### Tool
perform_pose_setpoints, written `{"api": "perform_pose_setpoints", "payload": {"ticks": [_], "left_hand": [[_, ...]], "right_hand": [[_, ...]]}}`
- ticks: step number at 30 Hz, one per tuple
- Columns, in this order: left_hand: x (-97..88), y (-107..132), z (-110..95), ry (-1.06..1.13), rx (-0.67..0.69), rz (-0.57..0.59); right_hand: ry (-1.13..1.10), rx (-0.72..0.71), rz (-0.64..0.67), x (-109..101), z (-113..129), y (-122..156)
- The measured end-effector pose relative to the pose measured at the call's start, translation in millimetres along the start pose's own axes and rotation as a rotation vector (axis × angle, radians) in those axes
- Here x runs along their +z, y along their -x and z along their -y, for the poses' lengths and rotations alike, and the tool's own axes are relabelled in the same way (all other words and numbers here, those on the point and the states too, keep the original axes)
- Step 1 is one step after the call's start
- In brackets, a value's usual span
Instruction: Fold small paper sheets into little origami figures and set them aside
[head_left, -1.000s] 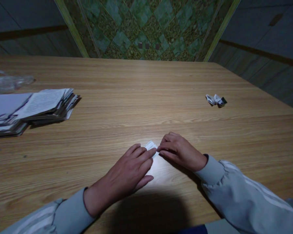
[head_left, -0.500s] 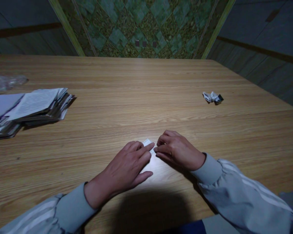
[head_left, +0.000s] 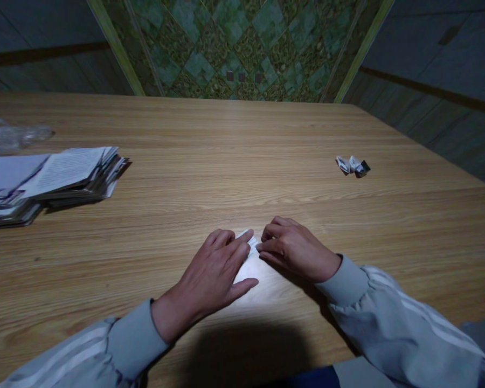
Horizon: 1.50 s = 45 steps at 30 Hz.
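Note:
A small piece of white printed paper (head_left: 252, 247) lies on the wooden table between my hands, mostly covered by fingers. My left hand (head_left: 218, 264) rests over its left side, index finger stretched across the top and thumb spread out on the table. From the right, my right hand (head_left: 293, 245) has its thumb and fingertips pinched together at the paper's right edge. How much of that edge sits between the fingertips is hidden.
On the left of the table (head_left: 210, 178) lies a stack of printed papers (head_left: 64, 172), with a clear plastic bag (head_left: 16, 137) behind it. Several small folded paper pieces (head_left: 352, 166) sit at the right. A tiled wall (head_left: 242, 48) stands beyond the far edge.
My left index finger has shifted up along the paper, and more of the paper's right part shows. The left thumb has moved slightly right. My right hand stays nearly in place.

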State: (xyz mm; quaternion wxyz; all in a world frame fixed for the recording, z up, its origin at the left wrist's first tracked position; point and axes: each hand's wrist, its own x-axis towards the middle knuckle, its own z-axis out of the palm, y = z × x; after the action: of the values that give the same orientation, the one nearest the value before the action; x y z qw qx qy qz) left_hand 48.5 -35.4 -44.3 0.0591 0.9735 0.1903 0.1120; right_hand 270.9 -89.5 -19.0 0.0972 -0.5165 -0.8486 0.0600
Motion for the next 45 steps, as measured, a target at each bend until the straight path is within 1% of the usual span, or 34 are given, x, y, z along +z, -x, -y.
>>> {"api": "perform_pose_setpoints", "payload": {"ticks": [4,6,9,14,17,21,24,26,32,35,40,45], "left_hand": [[1.7,-2.6,-2.0,0.029,-0.043,-0.022],[0.3,-0.4,-0.7,0.059,-0.041,-0.016],[-3.2,10.9,4.7,0.076,-0.012,-0.015],[-4.5,32.7,11.7,-0.004,0.036,-0.051],[-1.3,35.7,8.7,-0.038,0.054,-0.067],[4.6,33.0,0.8,-0.034,0.067,-0.124],[6.4,31.5,-3.0,-0.027,0.098,-0.189],[5.6,31.4,-4.2,-0.051,0.118,-0.207],[3.1,35.7,-4.9,-0.111,0.130,-0.215],[5.5,39.7,-4.5,-0.107,0.132,-0.210],[8.3,48.0,-4.4,-0.117,0.133,-0.238],[7.7,53.1,-6.8,-0.090,0.105,-0.225]], "right_hand": [[0.007,0.006,0.004,-0.6,1.1,-0.3],[-0.014,0.008,-0.007,0.0,0.4,-0.2],[-0.083,0.015,-0.052,3.8,-2.7,-1.2],[-0.201,0.059,-0.146,15.8,-5.8,-7.8],[-0.158,0.121,-0.186,21.6,-1.5,-14.1],[-0.066,0.155,-0.221,25.5,6.3,-21.8],[-0.084,0.171,-0.189,26.7,10.7,-25.7],[-0.104,0.184,-0.159,27.6,14.1,-27.7],[0.019,0.189,-0.162,33.1,24.5,-32.2],[0.044,0.196,-0.161,35.9,24.1,-33.8],[0.077,0.241,-0.144,37.5,20.3,-38.8],[0.102,0.265,-0.109,36.7,21.6,-42.5]]}}
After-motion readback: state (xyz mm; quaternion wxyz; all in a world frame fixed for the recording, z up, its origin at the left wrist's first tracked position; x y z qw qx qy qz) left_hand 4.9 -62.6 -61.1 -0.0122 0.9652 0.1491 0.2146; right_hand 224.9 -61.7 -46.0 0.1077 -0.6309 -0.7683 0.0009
